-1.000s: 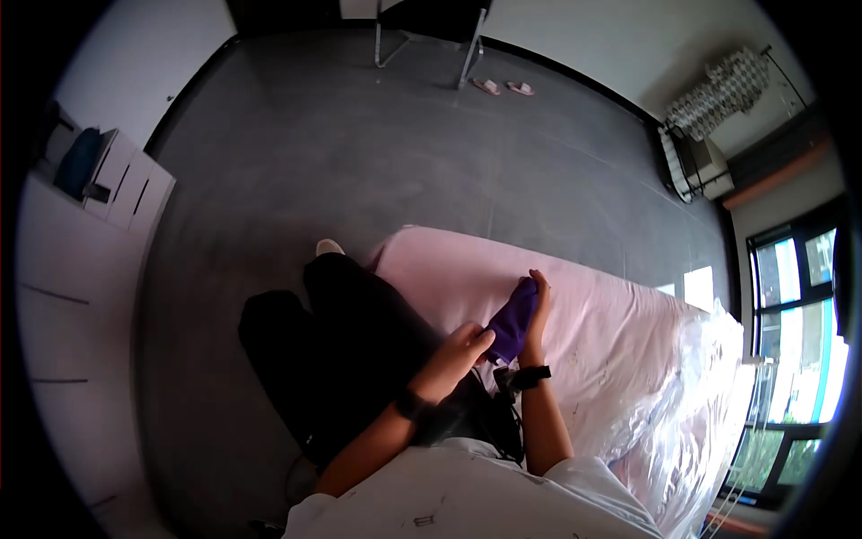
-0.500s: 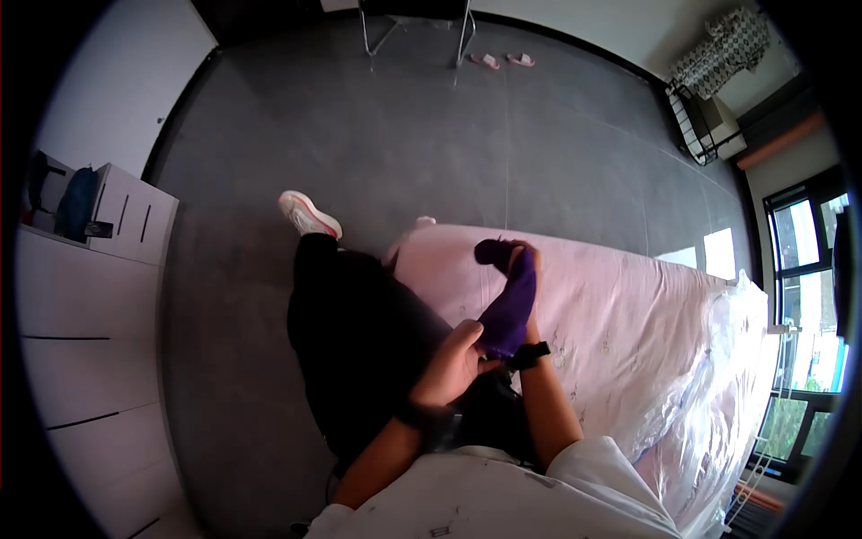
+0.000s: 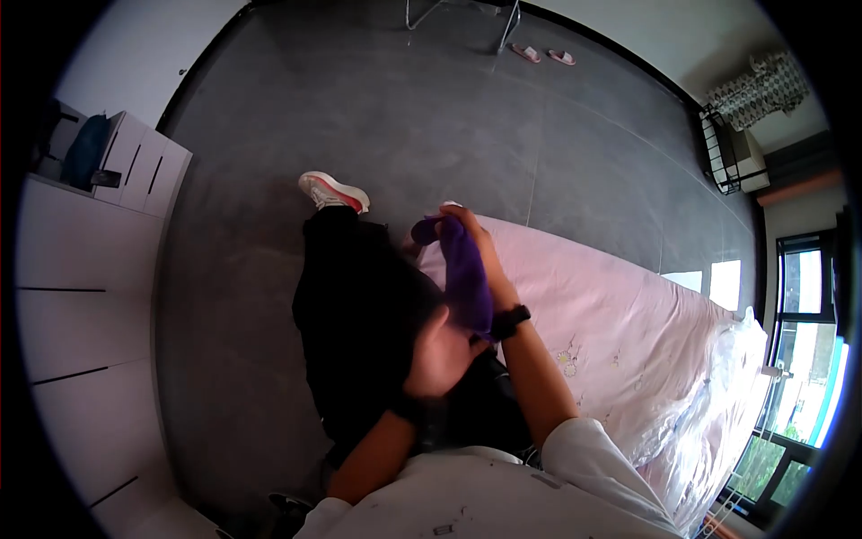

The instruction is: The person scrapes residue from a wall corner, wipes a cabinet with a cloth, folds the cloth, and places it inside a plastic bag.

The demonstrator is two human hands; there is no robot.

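Observation:
A purple cloth [image 3: 467, 283] stretches along the inner side of my right forearm, from the fingers almost to the black wristband. My right hand [image 3: 469, 225] is closed on its far end, where a darker purple part hangs over to the left. My left hand [image 3: 437, 352] is at the near end of the cloth, above my dark trousers; it is smeared by motion, and its fingertips are partly hidden behind the cloth. Whether it grips the cloth does not show.
On the right stands a bed with a pink sheet [image 3: 593, 314] and clear plastic [image 3: 718, 386]. White cabinets [image 3: 85, 314] line the left. My shoe [image 3: 334, 191] rests on the grey floor. Pink slippers [image 3: 526, 54] and chair legs are at the far end.
The cloth and my right hand have moved left and away from me, to the bed's corner. The cloth now lies extended along the forearm. My shoe has come fully into view.

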